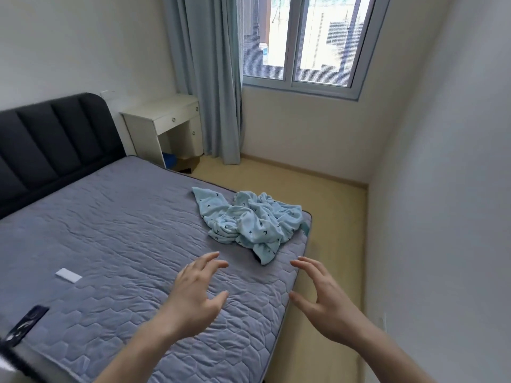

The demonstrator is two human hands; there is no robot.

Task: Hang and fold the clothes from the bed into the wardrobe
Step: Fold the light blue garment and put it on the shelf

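Note:
A crumpled light-blue garment (250,221) with small dark bird prints lies in a heap near the right corner of the grey quilted mattress (116,233). My left hand (197,295) hovers over the mattress just short of the garment, fingers spread and holding nothing. My right hand (322,299) is stretched out beside it over the mattress edge, fingers also spread and empty. Neither hand touches the cloth. No wardrobe is in view.
A white flat object (68,275) and a dark phone-like object (26,323) lie on the left of the mattress. A dark padded headboard (52,134), a white desk (168,120), blue-grey curtains (210,78) and a window (312,40) stand behind. Wooden floor (326,205) runs along the bed's right side.

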